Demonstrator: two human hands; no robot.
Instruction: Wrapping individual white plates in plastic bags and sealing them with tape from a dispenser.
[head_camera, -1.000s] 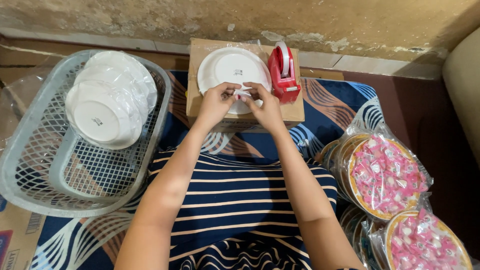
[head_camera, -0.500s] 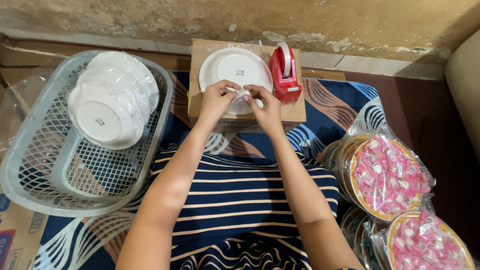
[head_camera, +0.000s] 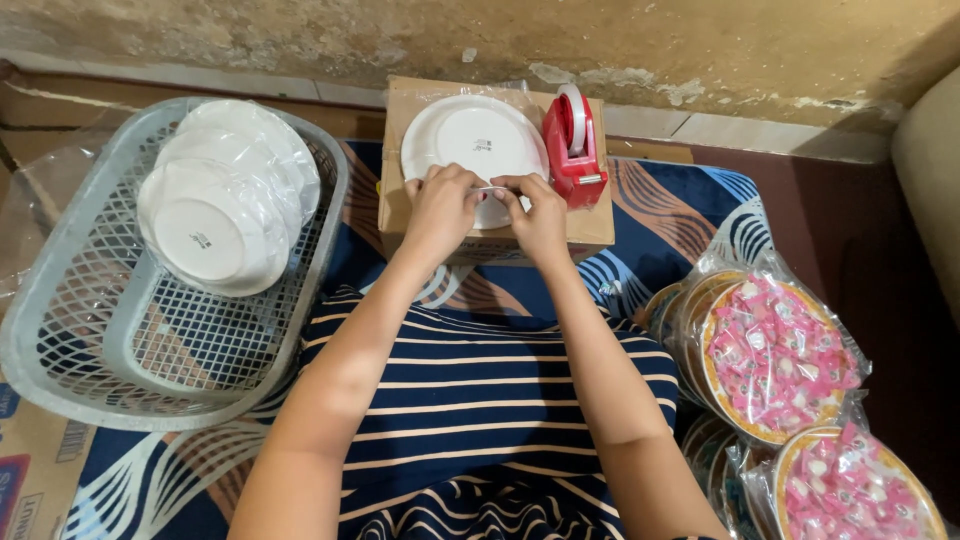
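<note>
A white plate (head_camera: 474, 143) wrapped in clear plastic lies upside down on a cardboard box (head_camera: 592, 226) in front of me. My left hand (head_camera: 438, 208) and my right hand (head_camera: 536, 211) meet at the plate's near edge. Between their fingertips they pinch a short strip of clear tape (head_camera: 490, 188) stretched over the wrap. A red tape dispenser (head_camera: 574, 147) stands on the box just right of the plate, close to my right hand.
A grey mesh basket (head_camera: 70, 330) at the left holds several wrapped white plates (head_camera: 222, 208). At the right lie wrapped round trays of pink and white sweets (head_camera: 772, 357). A blue patterned mat (head_camera: 680, 210) covers the floor; a wall runs behind the box.
Both hands stay at the plate's near edge, with only small finger movements as the tape strip is held across it. The view has shifted slightly.
</note>
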